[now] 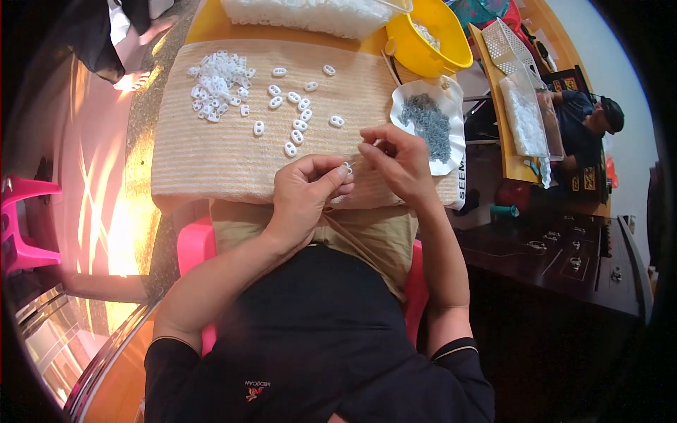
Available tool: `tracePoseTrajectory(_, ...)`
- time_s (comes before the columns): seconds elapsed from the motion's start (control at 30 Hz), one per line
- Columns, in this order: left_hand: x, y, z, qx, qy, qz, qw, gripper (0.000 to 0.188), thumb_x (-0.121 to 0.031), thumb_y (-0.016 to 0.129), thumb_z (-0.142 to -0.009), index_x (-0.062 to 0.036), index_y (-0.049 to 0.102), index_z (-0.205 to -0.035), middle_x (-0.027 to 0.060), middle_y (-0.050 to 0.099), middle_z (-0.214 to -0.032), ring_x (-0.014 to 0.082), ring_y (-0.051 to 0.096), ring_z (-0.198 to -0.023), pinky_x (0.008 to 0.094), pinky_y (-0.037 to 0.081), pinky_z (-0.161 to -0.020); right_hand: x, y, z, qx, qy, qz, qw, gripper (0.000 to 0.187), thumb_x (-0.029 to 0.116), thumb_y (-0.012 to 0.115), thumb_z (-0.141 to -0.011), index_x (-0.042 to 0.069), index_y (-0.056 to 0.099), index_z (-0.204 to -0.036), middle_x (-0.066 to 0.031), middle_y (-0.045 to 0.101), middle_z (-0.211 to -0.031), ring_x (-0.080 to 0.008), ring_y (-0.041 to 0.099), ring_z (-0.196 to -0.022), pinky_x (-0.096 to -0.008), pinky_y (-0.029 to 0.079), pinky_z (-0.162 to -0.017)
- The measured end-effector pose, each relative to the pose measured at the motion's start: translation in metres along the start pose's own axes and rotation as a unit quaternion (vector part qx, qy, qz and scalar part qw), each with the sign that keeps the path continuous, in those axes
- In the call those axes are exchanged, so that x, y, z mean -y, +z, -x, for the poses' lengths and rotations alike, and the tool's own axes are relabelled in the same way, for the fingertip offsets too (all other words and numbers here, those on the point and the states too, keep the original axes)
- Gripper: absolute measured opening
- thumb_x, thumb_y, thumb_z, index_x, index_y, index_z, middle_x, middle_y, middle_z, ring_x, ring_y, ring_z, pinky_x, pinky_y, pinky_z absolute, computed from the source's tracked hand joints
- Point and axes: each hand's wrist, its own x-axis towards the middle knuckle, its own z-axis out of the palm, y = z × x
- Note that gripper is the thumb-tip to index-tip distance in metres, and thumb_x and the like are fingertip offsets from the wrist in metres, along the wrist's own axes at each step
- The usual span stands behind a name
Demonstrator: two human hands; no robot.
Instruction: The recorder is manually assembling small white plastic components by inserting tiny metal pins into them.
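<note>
1. Both hands work at the near edge of the striped cloth; bare cloth lies open ahead.
2. Left hand pinches a small white oval piece between thumb and forefinger.
3. Right hand, fingers narrowed, touches that piece.
4. Loose white pieces lie farther up; a plate of small grey parts sits just right.
</note>
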Motion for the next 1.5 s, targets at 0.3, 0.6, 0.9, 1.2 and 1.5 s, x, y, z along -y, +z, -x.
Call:
tracePoseTrajectory(0.3,-0.001,-0.003,-0.002,-0.023,0.011,0.027,0.999,0.014,-0.002,0.063,-0.087,0.0021,0.061,-0.101,0.0086,0.065,-0.089,0.0146,0.064,-0.08,0.0264,0.056,-0.073,0.004,0.018,-0.05,-0.007,-0.16,0.286,0.945,0.02,0.011,0.069,-0.078,0.0,0.064,-0.094,-0.0135,0.064,-0.086,-0.0269,0.062,-0.073,-0.0332,0.049,-0.066)
tracePoseTrajectory(0.6,-0.003,-0.003,-0.002,-0.019,0.019,0.045,0.999,0.014,-0.002,0.062,-0.087,0.0023,0.061,-0.1,0.0087,0.065,-0.089,0.0146,0.064,-0.08,0.0262,0.057,-0.074,0.008,0.016,-0.052,0.039,-0.199,0.355,0.913,0.014,0.011,0.058,-0.084,0.0,0.063,-0.09,-0.0171,0.063,-0.088,-0.0366,0.061,-0.082,-0.041,0.048,-0.072)
tracePoseTrajectory(0.9,-0.002,-0.004,-0.002,-0.022,0.022,0.054,0.998,0.016,-0.002,0.063,-0.087,0.0025,0.06,-0.102,0.0089,0.065,-0.09,0.0147,0.064,-0.079,0.0261,0.056,-0.073,0.009,0.01,-0.041,0.027,-0.19,0.397,0.897,0.014,0.011,0.056,-0.085,0.001,0.062,-0.093,-0.0157,0.062,-0.087,-0.0353,0.061,-0.081,-0.0405,0.049,-0.071)
tracePoseTrajectory(1.2,-0.004,-0.003,-0.003,-0.022,0.024,0.052,0.998,0.017,-0.002,0.062,-0.087,0.002,0.06,-0.103,0.0087,0.065,-0.09,0.0145,0.064,-0.079,0.026,0.056,-0.073,0.009,0.009,-0.039,0.043,-0.188,0.417,0.888,0.016,0.011,0.056,-0.085,0.006,0.063,-0.097,-0.0116,0.061,-0.093,-0.0324,0.061,-0.086,-0.0387,0.05,-0.074)
tracePoseTrajectory(1.5,-0.006,-0.003,-0.002,-0.022,0.022,0.055,0.998,0.016,-0.003,0.063,-0.087,0.0014,0.06,-0.102,0.0081,0.065,-0.09,0.0141,0.064,-0.079,0.0263,0.056,-0.073,0.023,0.001,-0.042,0.109,-0.175,0.427,0.88,0.017,0.009,0.055,-0.083,0.005,0.064,-0.098,-0.0119,0.06,-0.092,-0.0326,0.06,-0.087,-0.0398,0.048,-0.077)
